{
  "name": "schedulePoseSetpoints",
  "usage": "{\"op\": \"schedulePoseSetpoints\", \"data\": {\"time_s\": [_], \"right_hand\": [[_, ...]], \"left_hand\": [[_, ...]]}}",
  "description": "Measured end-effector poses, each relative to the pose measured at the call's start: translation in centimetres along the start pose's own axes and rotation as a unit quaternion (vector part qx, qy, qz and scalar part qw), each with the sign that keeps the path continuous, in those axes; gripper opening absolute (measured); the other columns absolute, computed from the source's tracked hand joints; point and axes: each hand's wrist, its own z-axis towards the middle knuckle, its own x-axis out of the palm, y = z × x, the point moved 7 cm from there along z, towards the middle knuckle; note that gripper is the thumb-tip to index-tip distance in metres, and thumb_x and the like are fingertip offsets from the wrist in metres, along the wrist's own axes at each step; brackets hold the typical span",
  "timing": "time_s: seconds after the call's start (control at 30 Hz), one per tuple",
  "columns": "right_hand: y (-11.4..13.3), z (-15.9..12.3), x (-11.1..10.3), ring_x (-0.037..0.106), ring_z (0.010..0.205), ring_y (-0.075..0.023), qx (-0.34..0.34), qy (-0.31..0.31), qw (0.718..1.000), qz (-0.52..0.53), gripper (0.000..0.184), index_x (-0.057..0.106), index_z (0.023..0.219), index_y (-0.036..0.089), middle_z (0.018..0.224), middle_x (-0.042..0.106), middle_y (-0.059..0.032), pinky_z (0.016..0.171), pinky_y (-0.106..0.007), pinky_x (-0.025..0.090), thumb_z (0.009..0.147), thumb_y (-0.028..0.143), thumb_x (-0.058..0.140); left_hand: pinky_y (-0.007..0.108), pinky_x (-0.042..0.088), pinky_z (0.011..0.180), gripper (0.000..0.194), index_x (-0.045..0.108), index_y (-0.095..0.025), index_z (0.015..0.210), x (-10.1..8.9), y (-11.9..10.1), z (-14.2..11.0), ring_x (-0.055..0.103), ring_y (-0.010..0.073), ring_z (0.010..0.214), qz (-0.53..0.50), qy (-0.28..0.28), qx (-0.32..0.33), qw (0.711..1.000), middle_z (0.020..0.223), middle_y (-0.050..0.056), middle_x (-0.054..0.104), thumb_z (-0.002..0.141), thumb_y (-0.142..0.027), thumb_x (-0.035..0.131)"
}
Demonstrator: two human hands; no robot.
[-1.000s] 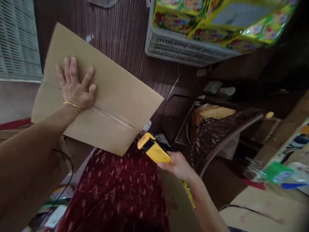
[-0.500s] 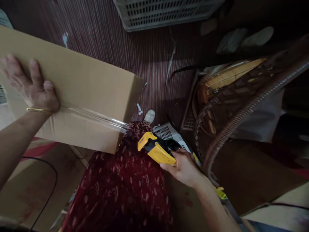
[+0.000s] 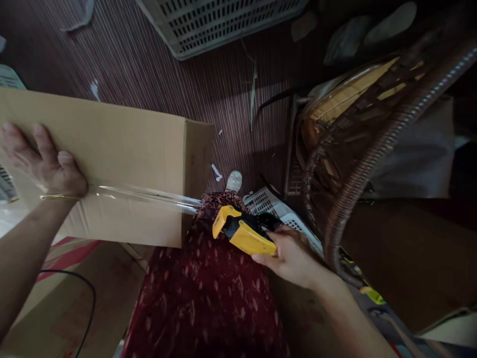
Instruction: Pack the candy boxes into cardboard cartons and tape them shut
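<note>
A brown cardboard box (image 3: 137, 149) lies at the left, partly resting by my lap. My left hand (image 3: 46, 164) presses flat on its face with fingers spread. A strip of clear tape (image 3: 149, 195) runs along the box from under that hand to the near edge, its end sticking out past the corner. My right hand (image 3: 288, 253) grips a yellow and black tape dispenser (image 3: 248, 233), held over the dark red patterned cloth (image 3: 208, 293) on my legs, apart from the box.
A slotted plastic crate (image 3: 223, 30) stands on the striped floor ahead. At the right rises a woven wicker chair (image 3: 346, 199) with a curved rim. Another white crate (image 3: 268, 201) sits beyond my right hand. A black cable (image 3: 93, 298) curves at lower left.
The box and my left hand sit lower in view, and the box's edge is more level. My right hand with the tape dispenser stays nearly in place; the camera view has shifted a little.
</note>
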Motion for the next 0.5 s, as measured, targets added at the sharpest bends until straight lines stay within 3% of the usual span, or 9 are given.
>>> {"op": "schedulePoseSetpoints", "data": {"time_s": [0.1, 0.17, 0.23, 0.33, 0.4, 0.43, 0.47, 0.5], "right_hand": [[-0.6, 0.8, 0.6, 0.057, 0.077, -0.0233, 0.013, 0.004, 1.0, -0.007, 0.029, 0.07, 0.085, 0.022, 0.077, 0.064, -0.0061, 0.068, -0.031, 0.037, 0.074, 0.048, 0.062], [-1.1, 1.3, 0.9, 0.057, 0.078, -0.0236, 0.024, 0.005, 1.0, -0.015, 0.03, 0.07, 0.086, 0.022, 0.077, 0.064, -0.0064, 0.068, -0.031, 0.037, 0.074, 0.048, 0.063], [-1.5, 1.9, 1.1, 0.058, 0.081, -0.0241, 0.023, -0.001, 0.999, -0.026, 0.033, 0.07, 0.087, 0.021, 0.079, 0.064, -0.0071, 0.069, -0.031, 0.038, 0.074, 0.05, 0.063], [-1.9, 3.5, 1.1, 0.058, 0.081, -0.023, -0.017, -0.011, 0.999, -0.03, 0.033, 0.07, 0.086, 0.019, 0.081, 0.065, -0.0073, 0.07, -0.03, 0.038, 0.076, 0.05, 0.062], [-2.2, 5.0, 1.0, 0.058, 0.077, -0.021, -0.054, -0.012, 0.998, -0.018, 0.032, 0.069, 0.083, 0.018, 0.078, 0.065, -0.0063, 0.067, -0.029, 0.038, 0.076, 0.048, 0.063], [-2.4, 5.8, 1.0, 0.058, 0.074, -0.0199, -0.073, -0.01, 0.997, -0.009, 0.032, 0.069, 0.082, 0.017, 0.076, 0.065, -0.0055, 0.066, -0.028, 0.038, 0.076, 0.048, 0.064], [-2.6, 6.6, 1.0, 0.057, 0.072, -0.0192, -0.09, -0.007, 0.996, -0.001, 0.031, 0.069, 0.081, 0.017, 0.075, 0.065, -0.0047, 0.065, -0.027, 0.038, 0.075, 0.047, 0.064], [-2.8, 7.4, 1.0, 0.057, 0.071, -0.0187, -0.102, -0.004, 0.995, 0.004, 0.031, 0.069, 0.081, 0.017, 0.074, 0.065, -0.0041, 0.064, -0.027, 0.038, 0.074, 0.047, 0.065]], "left_hand": [[0.039, 0.024, 0.067, 0.094, 0.019, 0.002, 0.136, 0.4, 1.3, 0.0, 0.004, 0.053, 0.136, 0.03, -0.011, 0.018, 0.999, 0.129, 0.038, 0.025, 0.081, -0.071, -0.001], [0.038, 0.017, 0.066, 0.094, 0.014, 0.003, 0.138, 0.7, 1.8, -0.3, 0.005, 0.0516, 0.136, 0.066, -0.01, 0.043, 0.997, 0.133, 0.042, 0.014, 0.08, -0.068, -0.008], [0.045, 0.001, 0.061, 0.077, 0.006, 0.007, 0.131, 0.9, 1.9, -0.6, 0.0, 0.052, 0.135, 0.088, 0.001, 0.063, 0.994, 0.127, 0.049, 0.007, 0.087, -0.054, -0.013], [0.047, -0.001, 0.059, 0.072, 0.007, 0.008, 0.128, 1.4, 2.8, -0.8, -0.005, 0.0522, 0.134, 0.092, -0.004, 0.079, 0.993, 0.125, 0.052, 0.006, 0.089, -0.049, -0.012], [0.043, 0.014, 0.067, 0.084, 0.012, 0.003, 0.137, 2.0, 4.4, -0.6, -0.004, 0.0489, 0.137, 0.067, -0.033, 0.091, 0.993, 0.136, 0.046, 0.005, 0.087, -0.062, -0.005], [0.052, 0.025, 0.073, 0.089, 0.017, -0.002, 0.143, 2.3, 5.4, -0.5, -0.002, 0.046, 0.14, 0.049, -0.053, 0.097, 0.993, 0.143, 0.039, 0.005, 0.086, -0.068, -0.001], [0.064, 0.024, 0.088, 0.088, 0.02, -0.008, 0.147, 2.7, 6.4, -0.4, 0.0, 0.0428, 0.142, 0.033, -0.071, 0.102, 0.992, 0.15, 0.031, 0.005, 0.087, -0.072, 0.005], [0.065, 0.014, 0.104, 0.085, 0.021, -0.013, 0.149, 3.1, 7.4, -0.2, 0.001, 0.0396, 0.143, 0.02, -0.082, 0.107, 0.991, 0.154, 0.024, 0.005, 0.089, -0.072, 0.013]]}}
